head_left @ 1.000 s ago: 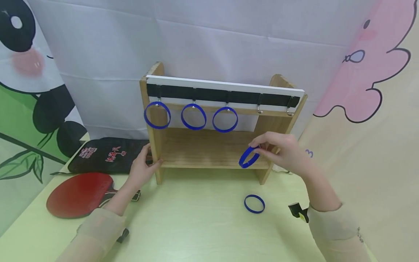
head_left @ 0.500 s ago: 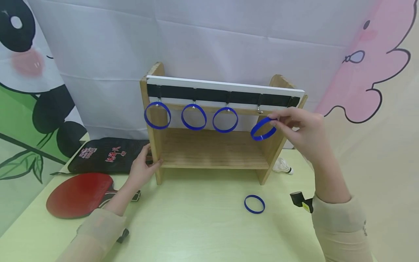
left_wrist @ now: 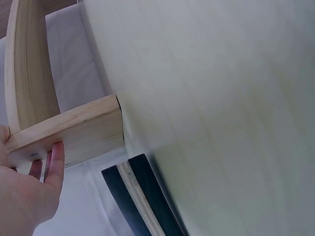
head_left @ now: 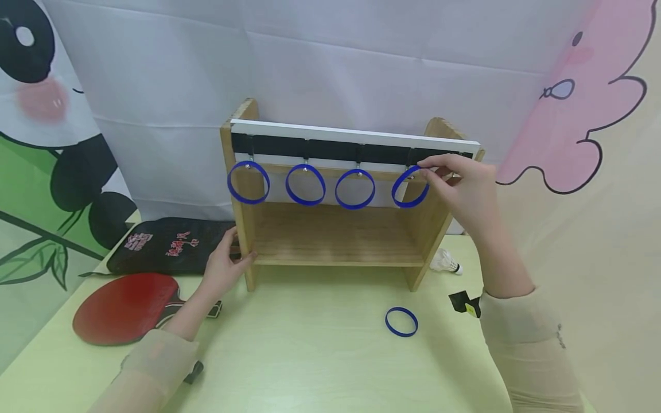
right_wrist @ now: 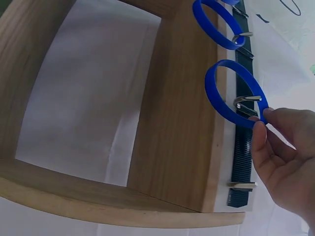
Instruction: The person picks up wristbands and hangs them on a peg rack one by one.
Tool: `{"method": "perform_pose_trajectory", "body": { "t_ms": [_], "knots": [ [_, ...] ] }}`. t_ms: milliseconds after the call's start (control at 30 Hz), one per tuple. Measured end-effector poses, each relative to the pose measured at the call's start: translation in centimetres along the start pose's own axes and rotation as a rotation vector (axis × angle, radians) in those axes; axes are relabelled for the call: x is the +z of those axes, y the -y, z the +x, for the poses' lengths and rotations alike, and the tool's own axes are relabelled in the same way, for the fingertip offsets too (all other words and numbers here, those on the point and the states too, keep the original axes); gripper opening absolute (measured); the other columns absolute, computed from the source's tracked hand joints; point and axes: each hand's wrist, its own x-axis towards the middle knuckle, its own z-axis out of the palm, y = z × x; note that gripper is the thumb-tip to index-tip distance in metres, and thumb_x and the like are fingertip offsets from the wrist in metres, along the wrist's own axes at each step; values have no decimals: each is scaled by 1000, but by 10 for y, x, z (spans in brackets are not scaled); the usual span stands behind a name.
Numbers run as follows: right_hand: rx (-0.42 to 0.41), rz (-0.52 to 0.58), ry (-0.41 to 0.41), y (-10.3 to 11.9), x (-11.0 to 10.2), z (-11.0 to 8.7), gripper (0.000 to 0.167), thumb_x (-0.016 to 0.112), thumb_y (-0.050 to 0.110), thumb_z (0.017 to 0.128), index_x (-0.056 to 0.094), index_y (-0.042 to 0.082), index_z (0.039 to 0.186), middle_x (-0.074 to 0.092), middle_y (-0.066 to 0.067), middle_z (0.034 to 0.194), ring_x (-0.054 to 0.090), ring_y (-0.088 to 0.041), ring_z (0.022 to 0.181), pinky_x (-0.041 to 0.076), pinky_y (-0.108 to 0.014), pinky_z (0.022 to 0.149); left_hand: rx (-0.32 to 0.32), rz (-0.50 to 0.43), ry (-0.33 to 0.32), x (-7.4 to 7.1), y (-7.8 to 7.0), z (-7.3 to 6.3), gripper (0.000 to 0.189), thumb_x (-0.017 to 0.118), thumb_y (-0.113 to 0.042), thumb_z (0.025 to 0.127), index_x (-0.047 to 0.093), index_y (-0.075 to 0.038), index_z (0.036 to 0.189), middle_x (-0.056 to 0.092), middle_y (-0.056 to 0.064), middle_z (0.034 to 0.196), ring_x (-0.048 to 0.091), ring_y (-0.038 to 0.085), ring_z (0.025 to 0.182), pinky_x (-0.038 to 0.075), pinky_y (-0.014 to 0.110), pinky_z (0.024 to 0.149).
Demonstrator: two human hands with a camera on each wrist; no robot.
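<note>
My right hand [head_left: 462, 186] pinches a blue ring [head_left: 410, 205] between thumb and fingertips, in front of the fourth hook. In the right wrist view this ring [right_wrist: 211, 88] encircles the tip of a metal hook [right_wrist: 249, 99]. Three more blue rings hang in a row to its left, the nearest being the third ring [head_left: 355, 206]. The hooks sit on a black strip [head_left: 330, 148] along the white top board of a wooden shelf [head_left: 335, 235]. With thumb in front and fingers behind, my left hand [head_left: 223, 267] grips the shelf's left side panel.
Another blue ring [head_left: 401, 334] lies on the table before the shelf. To the left are a red table tennis bat [head_left: 126, 310] and a black case [head_left: 165, 246]. A shuttlecock [head_left: 445, 262] lies by the shelf's right foot. The fifth hook [right_wrist: 243, 185] carries no ring.
The right hand has lifted its blue ring from low in front of the shelf, up to the fourth hook. The left hand has stayed on the side panel.
</note>
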Motion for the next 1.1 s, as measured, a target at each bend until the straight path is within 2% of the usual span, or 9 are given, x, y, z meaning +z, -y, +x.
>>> {"method": "perform_pose_trajectory", "body": {
  "t_ms": [167,400,567,733,967,1100],
  "knots": [
    [-41,-78,8,-2,8,2,14,65,6,86,74,8,97,73,-4,89,62,-9,72,46,-4,61,-4,-2,3,0,-1,-1,67,63,-24,91,27,-17,148,46,18,130,56,38,109,57,47,79],
    [-26,-71,37,-4,13,-2,15,66,4,86,73,6,98,73,-7,93,67,-15,73,45,-2,63,2,1,0,0,0,-1,67,63,-23,91,27,-17,147,48,19,129,56,39,108,57,48,79],
    [-23,-49,47,-5,15,-5,16,67,4,85,72,6,100,72,-6,95,66,-15,74,45,-2,63,0,-3,0,0,1,0,68,63,-24,91,27,-17,148,48,18,128,56,39,109,57,48,80],
    [-87,-19,13,-6,14,-5,18,70,1,82,72,5,100,72,-6,95,64,-14,70,47,-4,61,-1,-2,-1,0,2,0,68,63,-23,91,27,-18,148,48,18,128,56,38,108,57,48,80],
    [-127,30,-44,-4,5,-11,18,72,1,81,73,9,97,71,-2,88,57,0,67,48,-6,60,2,3,-3,0,1,0,67,63,-23,91,28,-17,147,48,18,127,56,39,108,57,48,80],
    [-129,59,-41,-2,0,-17,19,71,-1,81,73,8,97,71,-3,86,55,-1,66,48,-7,59,4,3,-5,0,1,0,67,64,-23,91,28,-17,147,48,18,127,56,39,108,57,48,79]
  ]
}}
